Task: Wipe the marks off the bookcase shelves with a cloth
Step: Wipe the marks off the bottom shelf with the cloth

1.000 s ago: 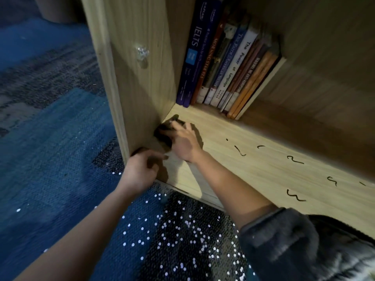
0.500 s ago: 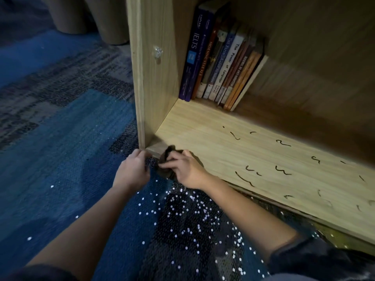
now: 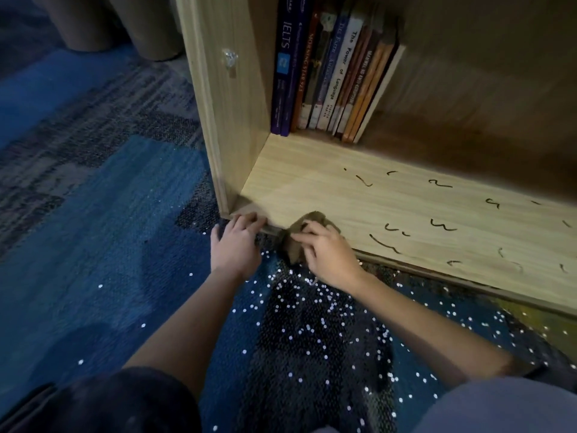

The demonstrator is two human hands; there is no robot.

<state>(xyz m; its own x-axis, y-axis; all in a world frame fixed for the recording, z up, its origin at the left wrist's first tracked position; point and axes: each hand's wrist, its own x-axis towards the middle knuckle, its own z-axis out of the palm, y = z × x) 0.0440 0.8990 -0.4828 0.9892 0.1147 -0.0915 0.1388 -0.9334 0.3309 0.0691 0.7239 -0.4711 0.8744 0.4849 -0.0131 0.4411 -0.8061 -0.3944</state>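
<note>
Hands have pulled back from the far left corner to the near shelf lip: your right hand (image 3: 327,254) now pinches the crumpled dark brown cloth (image 3: 299,235) draped over that edge, while your left hand (image 3: 235,243) rests curled, holding nothing, on the corner just beside it. That corner looks clean, so work rightward next. Beyond, black squiggly marks (image 3: 441,225) cover the pale wooden shelf (image 3: 312,185); farther back, upright books (image 3: 331,73) stand clear of your path.
</note>
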